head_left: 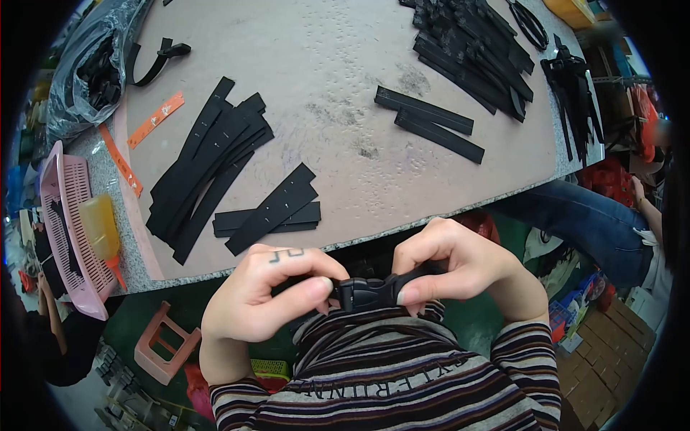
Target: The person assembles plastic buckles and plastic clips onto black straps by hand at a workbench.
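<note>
A black plastic side-release buckle (366,293) is held level in front of my striped shirt, just below the table's near edge. My left hand (277,291) pinches its left end between thumb and fingers. At the other end, my right hand (454,267) grips the buckle the same way. The two buckle parts look joined, though my fingers cover both ends. Beyond my left hand, several black strap pieces (273,210) with small pale marks lie crossed on the table. A larger bundle of black straps (208,158) fans out farther back.
On the table (323,165) are two black strips (431,126) and a heap of straps (474,57). At left stand a plastic bag (93,72), a pink basket (72,223) and a yellowish bottle (100,230). A pink stool (167,345) is below; a person in jeans (575,230) sits right.
</note>
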The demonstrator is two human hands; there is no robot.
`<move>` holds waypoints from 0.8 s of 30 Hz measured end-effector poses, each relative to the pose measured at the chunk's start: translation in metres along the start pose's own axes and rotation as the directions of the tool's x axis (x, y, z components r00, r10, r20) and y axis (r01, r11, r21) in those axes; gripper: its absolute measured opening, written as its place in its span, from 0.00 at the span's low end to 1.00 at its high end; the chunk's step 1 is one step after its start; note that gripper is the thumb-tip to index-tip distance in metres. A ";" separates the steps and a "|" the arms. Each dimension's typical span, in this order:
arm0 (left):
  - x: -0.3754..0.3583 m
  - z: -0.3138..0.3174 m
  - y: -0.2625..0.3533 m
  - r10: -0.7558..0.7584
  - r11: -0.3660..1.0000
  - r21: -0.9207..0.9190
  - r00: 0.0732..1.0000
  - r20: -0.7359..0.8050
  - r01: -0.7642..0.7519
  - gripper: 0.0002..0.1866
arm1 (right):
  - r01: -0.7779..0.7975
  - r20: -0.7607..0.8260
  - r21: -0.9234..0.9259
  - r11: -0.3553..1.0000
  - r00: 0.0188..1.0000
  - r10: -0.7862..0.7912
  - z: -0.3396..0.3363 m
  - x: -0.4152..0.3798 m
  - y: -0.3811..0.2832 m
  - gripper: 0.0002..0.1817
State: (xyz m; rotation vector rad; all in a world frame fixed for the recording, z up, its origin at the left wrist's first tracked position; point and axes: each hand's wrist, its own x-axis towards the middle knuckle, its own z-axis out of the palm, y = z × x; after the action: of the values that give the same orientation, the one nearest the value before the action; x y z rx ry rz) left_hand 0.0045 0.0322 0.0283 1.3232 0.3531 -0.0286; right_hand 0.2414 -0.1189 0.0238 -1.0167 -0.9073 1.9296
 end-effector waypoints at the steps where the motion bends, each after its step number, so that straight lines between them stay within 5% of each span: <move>1: 0.002 0.001 0.001 -0.016 1.000 0.018 1.000 0.003 0.016 0.09 | -0.002 0.011 0.036 0.999 1.000 0.002 -0.003 -0.001 0.004 0.09; 8: 0.021 0.018 -0.009 -0.019 0.943 -0.333 1.000 0.006 0.020 0.04 | 0.152 0.039 0.338 0.929 0.984 -0.175 -0.014 -0.009 0.039 0.09; 16: 0.064 0.029 0.006 -0.064 0.978 -0.190 0.988 0.137 0.089 0.05 | 0.156 0.066 0.230 0.961 0.982 -0.175 -0.026 -0.037 0.029 0.07; 17: 0.072 0.033 0.007 -0.058 0.986 -0.147 0.984 0.166 0.083 0.05 | 0.241 0.096 0.203 0.949 0.960 -0.264 -0.029 -0.039 0.033 0.09; 20: 0.095 0.044 0.011 -0.151 0.971 -0.153 0.965 0.216 0.186 0.05 | 0.111 -0.062 0.242 0.964 0.993 -0.099 -0.020 -0.056 0.025 0.10; 24: 0.108 0.065 -0.003 -0.164 0.981 -0.078 0.974 0.154 0.177 0.06 | 0.175 -0.231 0.167 0.970 0.964 -0.134 -0.022 -0.082 0.036 0.10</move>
State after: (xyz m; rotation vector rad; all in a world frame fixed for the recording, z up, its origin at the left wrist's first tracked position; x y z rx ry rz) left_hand 0.1215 -0.0110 0.0089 1.1894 0.3380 -0.2506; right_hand 0.2826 -0.2007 0.0107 -0.9934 -0.6487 1.6978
